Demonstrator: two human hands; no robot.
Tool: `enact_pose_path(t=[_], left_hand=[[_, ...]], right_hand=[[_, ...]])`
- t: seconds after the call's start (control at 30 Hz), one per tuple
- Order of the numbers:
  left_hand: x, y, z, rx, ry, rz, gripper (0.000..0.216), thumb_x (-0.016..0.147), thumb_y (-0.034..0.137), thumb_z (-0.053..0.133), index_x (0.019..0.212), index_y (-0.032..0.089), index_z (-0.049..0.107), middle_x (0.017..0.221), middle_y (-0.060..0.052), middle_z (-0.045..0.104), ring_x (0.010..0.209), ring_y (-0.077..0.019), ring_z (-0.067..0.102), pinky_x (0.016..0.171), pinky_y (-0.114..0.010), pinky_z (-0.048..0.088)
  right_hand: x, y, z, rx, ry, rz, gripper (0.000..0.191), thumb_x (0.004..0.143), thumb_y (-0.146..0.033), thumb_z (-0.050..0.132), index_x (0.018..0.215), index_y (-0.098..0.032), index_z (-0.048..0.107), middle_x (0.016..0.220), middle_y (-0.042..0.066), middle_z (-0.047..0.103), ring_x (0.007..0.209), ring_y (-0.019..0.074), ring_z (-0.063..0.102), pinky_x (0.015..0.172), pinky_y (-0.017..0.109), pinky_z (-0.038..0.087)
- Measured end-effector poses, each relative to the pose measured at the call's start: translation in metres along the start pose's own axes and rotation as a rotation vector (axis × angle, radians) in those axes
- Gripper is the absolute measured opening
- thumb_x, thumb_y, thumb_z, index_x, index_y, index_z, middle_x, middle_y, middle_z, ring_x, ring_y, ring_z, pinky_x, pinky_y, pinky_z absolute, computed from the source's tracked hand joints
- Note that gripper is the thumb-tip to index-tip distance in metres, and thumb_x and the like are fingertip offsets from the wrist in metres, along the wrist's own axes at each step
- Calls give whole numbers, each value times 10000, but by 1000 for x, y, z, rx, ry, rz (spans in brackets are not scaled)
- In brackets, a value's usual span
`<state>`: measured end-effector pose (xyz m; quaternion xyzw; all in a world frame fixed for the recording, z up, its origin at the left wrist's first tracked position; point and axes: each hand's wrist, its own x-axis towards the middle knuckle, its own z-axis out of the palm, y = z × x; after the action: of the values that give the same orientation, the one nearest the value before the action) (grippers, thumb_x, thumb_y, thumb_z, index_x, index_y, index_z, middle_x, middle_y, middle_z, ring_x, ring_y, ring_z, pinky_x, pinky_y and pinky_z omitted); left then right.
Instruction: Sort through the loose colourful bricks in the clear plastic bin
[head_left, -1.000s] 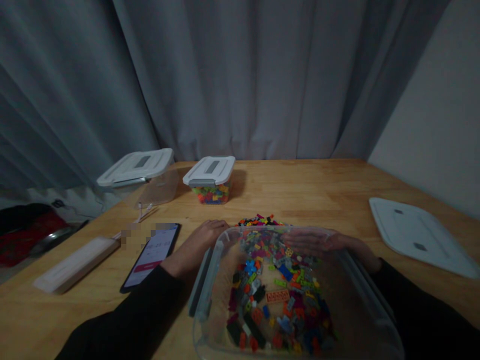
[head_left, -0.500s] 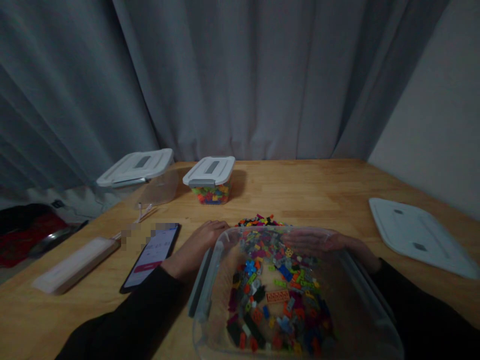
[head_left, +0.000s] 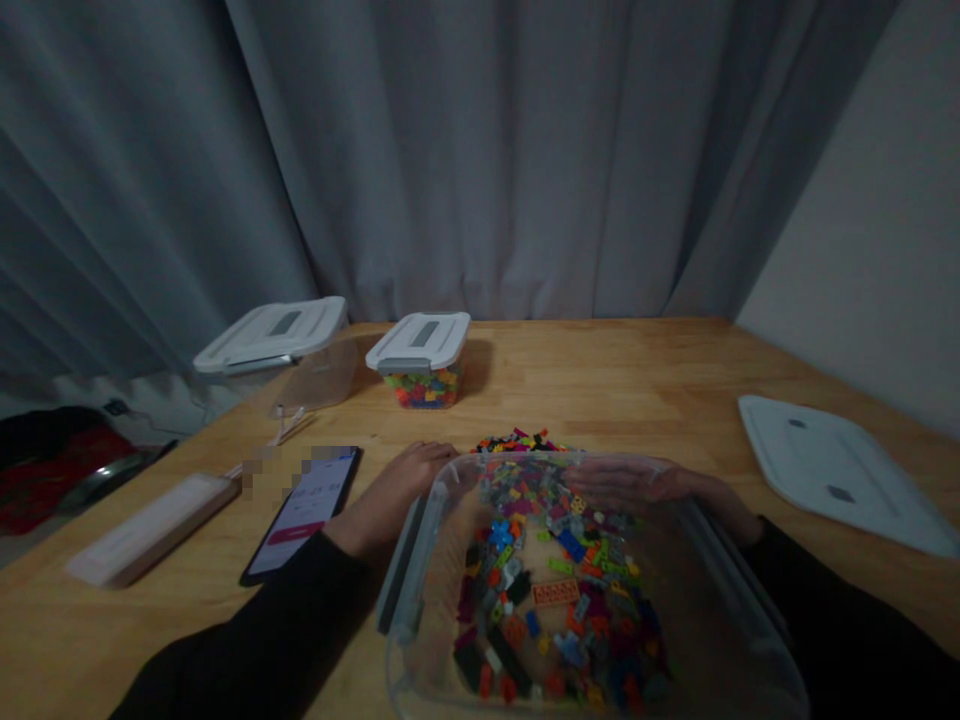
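A large clear plastic bin [head_left: 420, 540] with many small coloured bricks [head_left: 555, 590] in it fills the near middle of the wooden table. My left hand [head_left: 394, 490] curls round the bin's far left corner, beside a phone. My right hand [head_left: 652, 485] lies along the outside of the bin's far wall, fingers pressed against it, and I see it partly through the plastic. A small heap of loose bricks [head_left: 517, 440] lies on the table just beyond the bin. Both my sleeves are black.
A lit phone [head_left: 304, 510] and a long pale flat case [head_left: 146, 530] lie to the left. Two lidded boxes stand at the back: an empty-looking one [head_left: 277, 345] and a smaller one with bricks [head_left: 421, 360]. A white lid [head_left: 832, 465] lies right. Grey curtain behind.
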<state>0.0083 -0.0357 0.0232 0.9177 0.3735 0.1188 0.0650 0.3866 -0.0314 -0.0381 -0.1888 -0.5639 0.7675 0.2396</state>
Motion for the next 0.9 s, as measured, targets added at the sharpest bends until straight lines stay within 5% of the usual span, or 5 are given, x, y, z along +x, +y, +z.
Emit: enact_pose_path(t=[0.47,0.9], left_hand=[[-1,5,-3,-125,72,19,192,909,230,565,1035,178,700,1004,-92,721,948,-229,655,894,-369,481],[3,6,-11,-582,306,-263,193,872,349,663,924,176,729,944,-55,746,856,-189,663,787,-328,507]], right_hand=[[0,-1,-1,-25,-6,5,683,699,-318,630,1369,-234,521,1535,59,475,1453,222,391,1226,429,243],[1,-6,5,20,29,9,626,676,-260,656,1299,-241,601,1495,62,523,1433,245,426,1227,450,249]])
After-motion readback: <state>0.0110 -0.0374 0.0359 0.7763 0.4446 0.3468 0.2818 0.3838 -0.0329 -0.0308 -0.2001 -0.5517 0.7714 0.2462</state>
